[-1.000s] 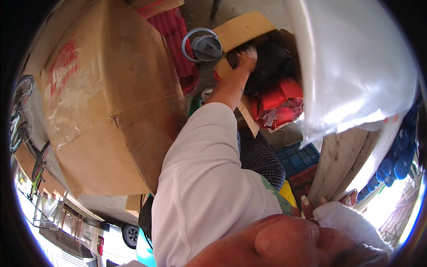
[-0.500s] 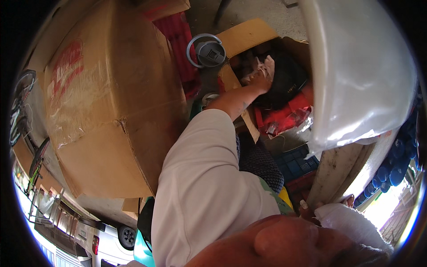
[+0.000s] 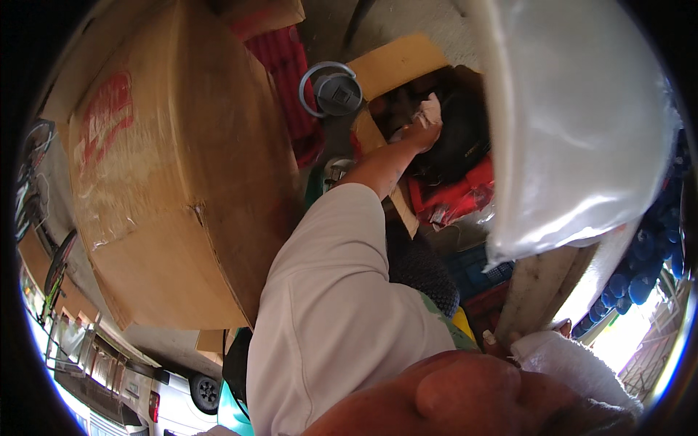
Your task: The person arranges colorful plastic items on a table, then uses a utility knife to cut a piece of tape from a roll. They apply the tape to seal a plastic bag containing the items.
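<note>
My left hand (image 3: 420, 136) reaches down over an open cardboard box (image 3: 398, 62), closed on a crumpled pale pink piece (image 3: 431, 109), paper or cloth. Inside the box, right beside the hand, lies a dark black bundle (image 3: 462, 138); other dark contents are hard to make out. Against the near side of the box is a red plastic-wrapped package (image 3: 454, 195). Only fingertips of my right hand (image 3: 496, 343) show, at the lower end of a wooden board (image 3: 542, 291); a white towel (image 3: 556, 360) hides much of the rest, so its grip is unclear.
A big taped cardboard carton (image 3: 182, 182) fills the left. Between it and the open box stand a grey round container with a ring handle (image 3: 338, 93) and red crates (image 3: 283, 65). A large translucent plastic sheet (image 3: 582, 131) hangs at right, near blue bottles (image 3: 640, 272).
My left hand stays over the open box with the pale piece, turned slightly. The whole view has shifted a little, so the box and plastic sheet sit further left.
</note>
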The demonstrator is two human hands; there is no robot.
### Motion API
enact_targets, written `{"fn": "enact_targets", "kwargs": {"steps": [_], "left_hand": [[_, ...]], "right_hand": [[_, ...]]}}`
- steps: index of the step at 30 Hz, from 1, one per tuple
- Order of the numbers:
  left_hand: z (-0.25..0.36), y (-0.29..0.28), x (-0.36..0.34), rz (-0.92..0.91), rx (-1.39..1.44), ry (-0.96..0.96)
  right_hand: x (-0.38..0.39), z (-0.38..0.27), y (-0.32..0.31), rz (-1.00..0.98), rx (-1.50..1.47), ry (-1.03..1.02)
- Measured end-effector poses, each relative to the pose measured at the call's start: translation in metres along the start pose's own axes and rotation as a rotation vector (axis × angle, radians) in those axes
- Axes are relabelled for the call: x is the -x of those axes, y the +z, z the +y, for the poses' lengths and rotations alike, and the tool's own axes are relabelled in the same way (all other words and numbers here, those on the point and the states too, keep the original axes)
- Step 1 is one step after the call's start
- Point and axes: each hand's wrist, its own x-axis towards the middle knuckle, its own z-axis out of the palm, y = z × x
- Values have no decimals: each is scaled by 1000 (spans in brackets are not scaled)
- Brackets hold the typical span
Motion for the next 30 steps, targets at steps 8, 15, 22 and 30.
{"fn": "enact_targets", "kwargs": {"steps": [8,15,22,30], "left_hand": [[-32,-31,-22,-115,-22,-143],[-59,-36,-40,-149,-11,-270],[-67,-40,-51,-166,30,-325],[-44,-44,-55,-219,103,-339]], "right_hand": [[4,-8,-1,40,21,57],[4,-9,-2,65,-2,79],[4,-7,-2,59,-14,103],[2,-8,-2,68,-23,162]]}}
